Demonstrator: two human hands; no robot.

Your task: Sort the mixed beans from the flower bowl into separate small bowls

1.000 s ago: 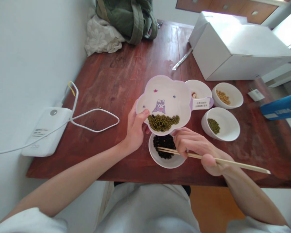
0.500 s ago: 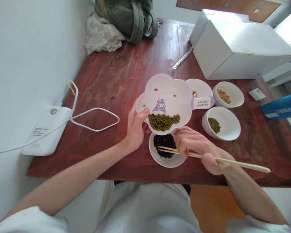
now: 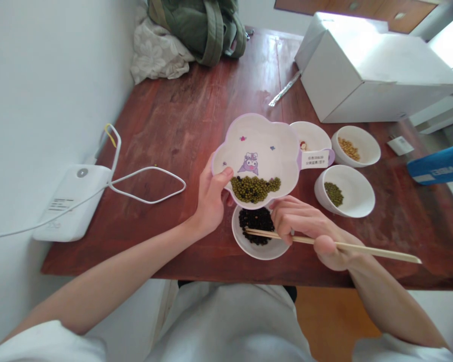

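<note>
My left hand [image 3: 213, 196] grips the left edge of a flower-shaped white bowl [image 3: 268, 146] with a purple rim, its thumb over the inside. The bowl is tilted toward me, with green beans [image 3: 254, 190] and a few dark ones gathered at its near side. My right hand [image 3: 305, 223] is closed around wooden chopsticks [image 3: 370, 251], whose tips point left, over a small white bowl [image 3: 245, 249] of black beans [image 3: 258, 218]. Some fingers of this hand are close under the tilted bowl's rim; whether they touch it is unclear. The bowl covers the small bowl's far side.
To the right stand a bowl of green beans [image 3: 353, 193], a bowl of yellowish beans [image 3: 364, 143] and a partly hidden white dish [image 3: 313, 133]. A white box [image 3: 377, 85] and a backpack [image 3: 200, 30] lie behind. A cabled power bank [image 3: 73, 201] is at left.
The chopstick tips have come together over the black beans; they were slightly apart before. Both hands and the tilted bowl have stayed in nearly the same place.
</note>
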